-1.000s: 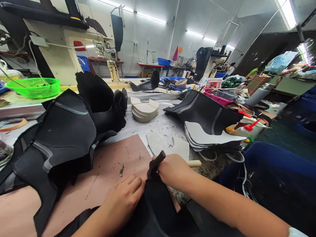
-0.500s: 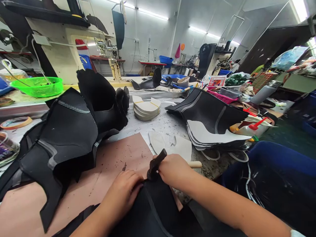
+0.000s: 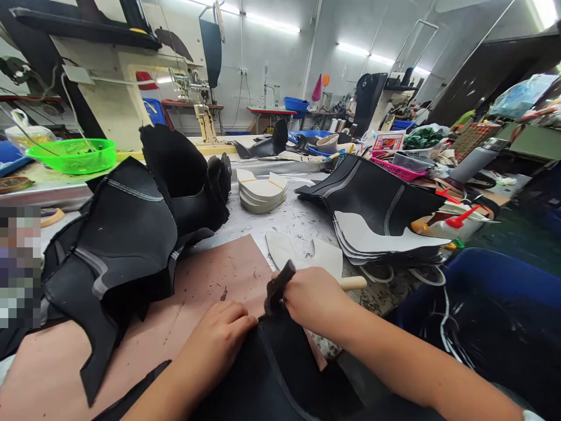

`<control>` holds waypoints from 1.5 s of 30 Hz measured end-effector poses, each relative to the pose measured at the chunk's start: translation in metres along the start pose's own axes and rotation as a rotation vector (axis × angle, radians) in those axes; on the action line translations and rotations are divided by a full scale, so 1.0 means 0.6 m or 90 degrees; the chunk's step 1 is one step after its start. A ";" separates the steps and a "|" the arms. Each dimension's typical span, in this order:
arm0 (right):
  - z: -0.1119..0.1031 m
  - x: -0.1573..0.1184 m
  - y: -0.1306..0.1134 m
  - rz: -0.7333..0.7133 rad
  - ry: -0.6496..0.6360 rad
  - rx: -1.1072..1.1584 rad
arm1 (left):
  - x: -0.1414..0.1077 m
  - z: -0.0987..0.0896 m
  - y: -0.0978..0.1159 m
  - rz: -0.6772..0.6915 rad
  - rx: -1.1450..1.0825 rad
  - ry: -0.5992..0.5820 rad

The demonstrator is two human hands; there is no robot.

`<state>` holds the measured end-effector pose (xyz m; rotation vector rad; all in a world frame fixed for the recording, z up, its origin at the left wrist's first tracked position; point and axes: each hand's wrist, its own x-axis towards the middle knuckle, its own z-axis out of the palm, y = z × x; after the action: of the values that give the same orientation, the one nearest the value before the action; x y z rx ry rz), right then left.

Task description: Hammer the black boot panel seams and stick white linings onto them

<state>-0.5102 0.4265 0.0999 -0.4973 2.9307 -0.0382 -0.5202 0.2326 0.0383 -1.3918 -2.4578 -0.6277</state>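
Note:
My right hand (image 3: 313, 295) is wrapped round a hammer; its dark metal head (image 3: 279, 286) juts out left of my fingers and its pale wooden handle (image 3: 354, 283) sticks out to the right. The hammer head is at the top edge of a black leather piece (image 3: 263, 368) with a grey line of stitching. Beside it, my left hand (image 3: 225, 333) presses on the edge of that piece, fingers bent together, fingertips near the hammer head. Under the hands lies a pinkish-brown board (image 3: 219, 272).
Black stitched pieces (image 3: 127, 228) are heaped at the left. Ahead stands a banded stack of pale cut pieces (image 3: 263, 193). More black pieces (image 3: 372, 187) with white backing lie at the right, near a blue bin (image 3: 504, 280). A green basket (image 3: 74, 156) sits back left.
The hammer head and my right hand have risen slightly. My left hand stays at the edge of the black piece. The view has shifted a little.

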 end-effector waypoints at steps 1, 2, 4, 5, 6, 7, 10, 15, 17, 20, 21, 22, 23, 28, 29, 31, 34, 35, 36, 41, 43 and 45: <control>0.001 0.001 -0.001 0.000 0.017 0.002 | -0.001 -0.001 -0.001 -0.007 -0.008 -0.011; 0.003 0.001 -0.003 -0.006 0.022 0.006 | -0.002 -0.002 -0.002 -0.015 -0.015 -0.021; 0.005 0.001 -0.006 -0.027 -0.004 0.013 | -0.003 -0.003 -0.004 -0.026 -0.026 -0.034; 0.005 0.000 -0.008 -0.030 -0.019 0.013 | -0.003 -0.002 -0.004 -0.027 -0.025 -0.038; 0.004 -0.002 -0.009 -0.021 -0.023 0.013 | -0.004 -0.002 -0.004 -0.025 -0.019 -0.038; 0.002 -0.003 -0.010 -0.007 -0.014 0.012 | -0.004 -0.002 -0.004 -0.023 -0.009 -0.040; -0.004 -0.006 -0.014 0.002 0.010 0.021 | -0.007 -0.005 -0.002 -0.024 0.010 -0.049; -0.013 0.000 -0.018 -0.018 -0.026 0.007 | -0.011 -0.018 0.002 -0.042 0.000 -0.111; -0.013 0.002 -0.022 -0.006 0.019 -0.006 | -0.013 -0.022 0.005 -0.042 0.009 -0.118; -0.011 0.004 -0.028 -0.048 0.004 0.010 | -0.019 -0.027 0.013 -0.014 0.040 -0.130; -0.010 0.004 -0.030 -0.066 -0.017 0.010 | -0.022 -0.029 0.016 0.002 0.051 -0.130; -0.009 0.005 -0.031 -0.073 -0.028 0.006 | -0.026 -0.031 0.020 0.019 0.062 -0.129; -0.009 0.005 -0.031 -0.067 -0.020 -0.001 | -0.030 -0.033 0.024 0.033 0.074 -0.125; -0.009 0.007 -0.035 -0.085 0.022 0.005 | -0.052 -0.034 0.035 0.073 0.112 -0.092; -0.010 0.007 -0.037 -0.105 -0.001 0.007 | -0.055 -0.031 0.036 0.075 0.109 -0.081; -0.010 0.006 -0.043 -0.112 -0.005 0.000 | -0.060 -0.025 0.037 0.079 0.102 -0.057; -0.001 0.004 -0.056 -0.075 0.063 0.002 | -0.065 -0.027 0.035 0.062 0.089 -0.041; 0.004 0.004 -0.059 -0.082 0.069 0.019 | -0.068 -0.034 0.031 0.045 0.080 -0.049; 0.009 0.003 -0.059 -0.099 0.057 0.034 | -0.073 -0.044 0.024 0.019 0.070 -0.059; -0.016 -0.003 -0.035 -0.150 -0.081 -0.040 | -0.141 -0.109 -0.028 -0.166 0.056 -0.059; -0.050 -0.006 -0.027 -0.135 -0.110 -0.104 | -0.174 -0.116 -0.036 -0.198 0.044 -0.054; -0.082 -0.004 -0.034 -0.129 -0.110 -0.147 | -0.197 -0.111 -0.032 -0.225 0.012 -0.039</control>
<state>-0.5100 0.4080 0.1500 -0.7883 2.7181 0.3051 -0.4760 0.1030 0.0433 -0.9879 -2.7766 -0.6381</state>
